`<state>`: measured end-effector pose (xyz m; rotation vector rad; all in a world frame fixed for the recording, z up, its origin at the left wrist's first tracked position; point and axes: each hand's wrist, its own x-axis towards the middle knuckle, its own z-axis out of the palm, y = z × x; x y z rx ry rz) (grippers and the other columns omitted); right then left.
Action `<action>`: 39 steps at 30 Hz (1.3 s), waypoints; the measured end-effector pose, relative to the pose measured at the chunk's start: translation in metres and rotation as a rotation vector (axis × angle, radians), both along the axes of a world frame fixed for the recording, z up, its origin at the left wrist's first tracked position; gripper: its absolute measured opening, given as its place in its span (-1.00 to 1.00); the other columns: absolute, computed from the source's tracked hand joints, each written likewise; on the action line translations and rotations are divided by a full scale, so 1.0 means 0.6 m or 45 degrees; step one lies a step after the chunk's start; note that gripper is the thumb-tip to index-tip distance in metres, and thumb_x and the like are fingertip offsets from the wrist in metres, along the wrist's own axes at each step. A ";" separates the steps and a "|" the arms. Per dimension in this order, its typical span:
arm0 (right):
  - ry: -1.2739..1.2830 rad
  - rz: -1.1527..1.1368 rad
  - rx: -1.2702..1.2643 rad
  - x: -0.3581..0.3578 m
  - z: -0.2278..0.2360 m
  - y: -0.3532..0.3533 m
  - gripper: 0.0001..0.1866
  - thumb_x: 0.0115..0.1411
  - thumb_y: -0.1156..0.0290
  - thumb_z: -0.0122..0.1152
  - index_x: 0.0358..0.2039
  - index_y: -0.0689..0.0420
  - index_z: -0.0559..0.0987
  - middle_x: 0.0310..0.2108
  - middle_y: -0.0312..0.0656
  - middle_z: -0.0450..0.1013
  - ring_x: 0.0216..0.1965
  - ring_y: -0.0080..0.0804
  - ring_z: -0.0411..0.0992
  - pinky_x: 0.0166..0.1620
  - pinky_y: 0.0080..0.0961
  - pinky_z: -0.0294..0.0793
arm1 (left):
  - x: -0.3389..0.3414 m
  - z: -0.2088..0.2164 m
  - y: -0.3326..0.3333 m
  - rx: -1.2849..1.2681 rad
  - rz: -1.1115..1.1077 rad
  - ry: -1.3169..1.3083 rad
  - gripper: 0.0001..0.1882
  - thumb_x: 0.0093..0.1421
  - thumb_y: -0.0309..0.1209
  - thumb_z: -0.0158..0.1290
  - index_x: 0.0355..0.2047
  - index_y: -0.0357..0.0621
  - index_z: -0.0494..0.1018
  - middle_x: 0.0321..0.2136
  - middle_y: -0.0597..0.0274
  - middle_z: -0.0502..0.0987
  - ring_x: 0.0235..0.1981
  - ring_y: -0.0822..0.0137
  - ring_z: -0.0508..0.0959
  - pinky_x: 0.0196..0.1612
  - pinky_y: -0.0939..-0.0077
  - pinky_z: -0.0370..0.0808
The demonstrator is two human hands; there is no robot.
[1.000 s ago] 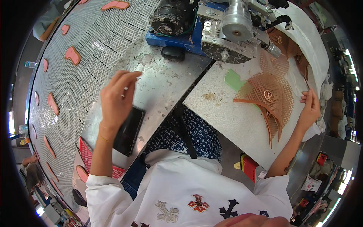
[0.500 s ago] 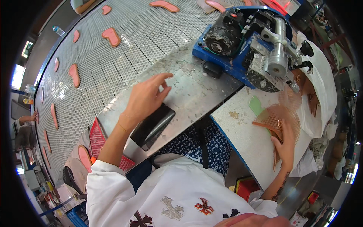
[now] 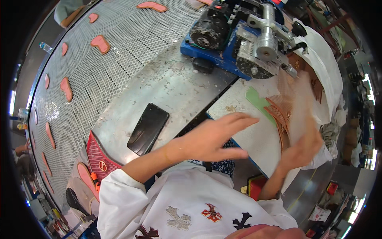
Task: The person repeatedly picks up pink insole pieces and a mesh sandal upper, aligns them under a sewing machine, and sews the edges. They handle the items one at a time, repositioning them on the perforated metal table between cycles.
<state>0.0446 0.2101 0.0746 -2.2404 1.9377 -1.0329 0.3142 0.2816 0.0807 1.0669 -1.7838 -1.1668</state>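
Note:
My left hand (image 3: 215, 137) is open with its fingers spread, hovering over the gap between the metal table (image 3: 167, 87) and the white work board (image 3: 242, 127). It holds nothing. A black phone (image 3: 148, 128) lies flat on the metal table, left of that hand. My right hand (image 3: 304, 147) is blurred at the board's right side and grips an orange-brown mesh piece (image 3: 293, 99), lifted upright. More mesh pieces (image 3: 278, 119) lie stacked under it.
A blue machine with a black motor and a steel cylinder (image 3: 242, 36) stands at the back. Behind it a perforated conveyor belt (image 3: 119, 51) carries several pink sole-shaped pieces (image 3: 100, 43). A red mesh piece (image 3: 97, 159) hangs at the table's near left edge, and white cloth (image 3: 324, 67) lies right.
My left hand let go of the phone, now flat on the table, and swung right toward the board. My right hand lifted the mesh piece off the board.

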 end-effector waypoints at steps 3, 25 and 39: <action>-0.035 0.924 -0.197 0.086 0.009 0.068 -0.57 0.31 0.14 0.13 -0.01 0.22 0.64 0.01 0.01 0.54 0.07 0.06 0.46 0.23 0.06 0.33 | -0.056 -0.031 0.013 0.043 0.057 0.335 -0.30 0.37 -0.10 0.03 0.37 -0.25 0.15 0.33 -0.11 0.24 0.33 -0.01 0.30 0.32 0.17 0.27; -1.483 0.262 0.082 -0.004 -0.065 0.078 -0.61 0.34 0.46 0.13 0.08 0.47 0.49 0.03 0.05 0.53 0.02 -0.27 0.51 0.13 -0.36 0.46 | -0.095 -0.011 -0.073 0.397 0.043 0.724 -0.62 0.46 -0.21 -0.12 -0.16 -0.36 0.47 -0.45 0.08 0.51 -0.40 0.33 0.48 -0.29 0.35 0.45; -1.478 0.230 0.110 -0.018 -0.065 0.085 -0.51 0.40 0.40 0.02 0.25 0.41 0.33 0.20 0.24 0.35 0.18 0.01 0.42 0.24 -0.08 0.44 | -0.110 -0.021 -0.120 0.667 -0.034 0.646 -0.58 0.47 -0.18 -0.12 -0.25 -0.34 0.50 -0.45 0.36 0.48 -0.38 0.53 0.38 -0.31 0.47 0.38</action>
